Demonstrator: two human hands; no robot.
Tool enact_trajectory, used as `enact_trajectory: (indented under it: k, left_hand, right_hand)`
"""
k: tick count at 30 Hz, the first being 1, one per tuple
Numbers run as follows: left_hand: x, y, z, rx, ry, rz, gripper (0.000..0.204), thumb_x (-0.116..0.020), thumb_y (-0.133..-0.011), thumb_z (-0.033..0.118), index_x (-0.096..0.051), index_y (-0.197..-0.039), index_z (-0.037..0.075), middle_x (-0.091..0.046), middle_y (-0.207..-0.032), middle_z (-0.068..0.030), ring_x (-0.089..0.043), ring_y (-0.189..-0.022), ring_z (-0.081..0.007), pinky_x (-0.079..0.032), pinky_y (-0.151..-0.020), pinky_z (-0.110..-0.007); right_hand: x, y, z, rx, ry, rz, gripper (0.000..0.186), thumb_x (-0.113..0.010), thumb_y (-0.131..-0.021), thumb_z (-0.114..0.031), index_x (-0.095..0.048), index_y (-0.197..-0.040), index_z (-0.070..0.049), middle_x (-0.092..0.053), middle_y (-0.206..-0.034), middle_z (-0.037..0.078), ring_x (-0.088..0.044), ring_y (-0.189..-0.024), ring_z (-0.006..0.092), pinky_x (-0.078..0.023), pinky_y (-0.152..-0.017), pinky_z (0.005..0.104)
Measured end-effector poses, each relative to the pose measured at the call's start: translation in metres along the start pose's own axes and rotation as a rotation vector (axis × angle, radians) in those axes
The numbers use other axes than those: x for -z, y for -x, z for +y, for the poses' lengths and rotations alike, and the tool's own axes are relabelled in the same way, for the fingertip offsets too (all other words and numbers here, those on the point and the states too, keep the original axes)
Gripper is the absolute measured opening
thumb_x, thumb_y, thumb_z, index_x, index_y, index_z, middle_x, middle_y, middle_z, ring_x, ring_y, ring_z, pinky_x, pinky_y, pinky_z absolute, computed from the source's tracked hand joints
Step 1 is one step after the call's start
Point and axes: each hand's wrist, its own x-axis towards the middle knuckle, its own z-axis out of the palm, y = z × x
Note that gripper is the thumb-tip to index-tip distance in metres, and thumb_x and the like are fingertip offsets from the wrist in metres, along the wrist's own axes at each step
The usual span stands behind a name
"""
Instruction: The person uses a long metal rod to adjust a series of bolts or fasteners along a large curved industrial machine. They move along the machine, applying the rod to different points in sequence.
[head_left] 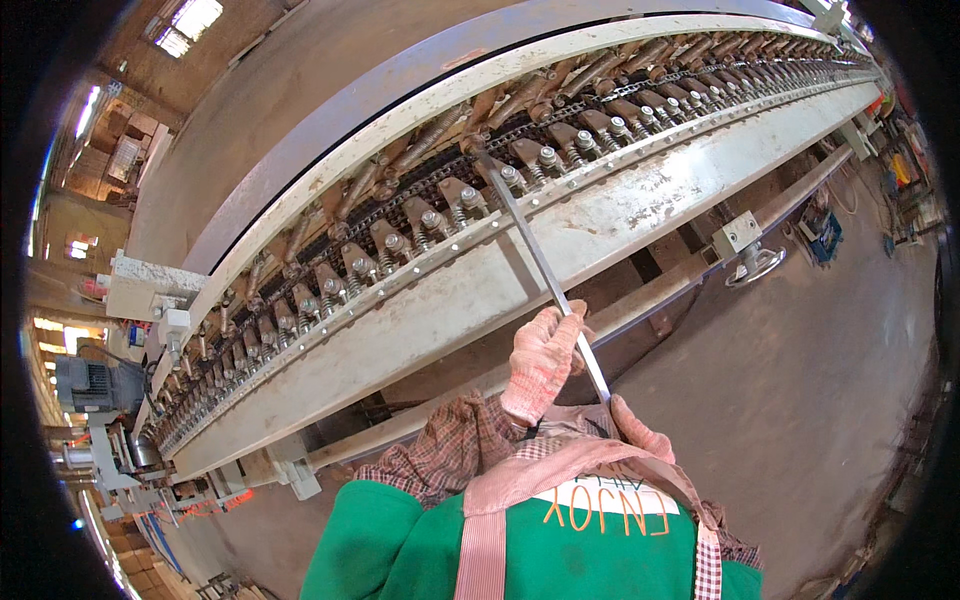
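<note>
Gripping a long flat metal bar [540,258] with both gloved hands, left hand [541,360] clenched midway, right hand [640,432] closed near its lower end, giving leverage; its far tip rests among the spring-loaded clamps [455,200] of the chain conveyor machine [560,240].

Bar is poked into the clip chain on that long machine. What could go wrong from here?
1. The long metal bar has its tip among the spring clips on the chain; if the chain moved, the bar could likely be snatched or kicked back toward the body.
2. Both gloved hands, left hand and right hand, grip only the near end, so a slip might jab the tip off the clips.
3. Knit gloves may snag near the rail.
</note>
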Motion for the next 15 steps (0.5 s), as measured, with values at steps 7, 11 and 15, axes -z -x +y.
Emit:
enact_trajectory:
  k: [7, 11, 15]
  left_hand:
    - [-0.006, 0.002, -0.006, 0.014, 0.022, 0.009, 0.034, -0.062, -0.102, 0.025, -0.064, -0.125, 0.0, -0.071, -0.082, -0.0059, -0.056, -0.054, -0.0046, -0.043, -0.048, -0.02]
    - [-0.002, -0.002, -0.011, -0.041, 0.047, 0.048, 0.034, -0.063, -0.102, 0.023, -0.063, -0.125, -0.001, -0.071, -0.082, -0.0055, -0.057, -0.054, -0.0049, -0.043, -0.048, -0.02]
    - [-0.003, -0.001, -0.002, 0.006, 0.009, 0.008, 0.036, -0.061, -0.103, 0.025, -0.062, -0.126, -0.002, -0.072, -0.087, -0.0054, -0.058, -0.059, -0.0058, -0.045, -0.051, -0.02]
  right_hand:
    - [0.0, -0.005, 0.0, -0.013, 0.011, 0.001, 0.051, -0.071, -0.094, -0.015, -0.058, -0.143, -0.014, -0.069, -0.121, 0.007, -0.065, -0.108, 0.0142, -0.048, -0.097, 0.0258]
    - [-0.002, -0.008, 0.0, -0.017, 0.02, -0.017, 0.052, -0.071, -0.094, -0.015, -0.057, -0.144, -0.015, -0.07, -0.121, 0.008, -0.065, -0.109, 0.0149, -0.048, -0.097, 0.0263]
    - [0.0, -0.012, 0.002, -0.02, 0.017, -0.03, 0.053, -0.07, -0.094, -0.015, -0.056, -0.145, -0.015, -0.07, -0.121, 0.009, -0.066, -0.11, 0.0156, -0.048, -0.098, 0.0268]
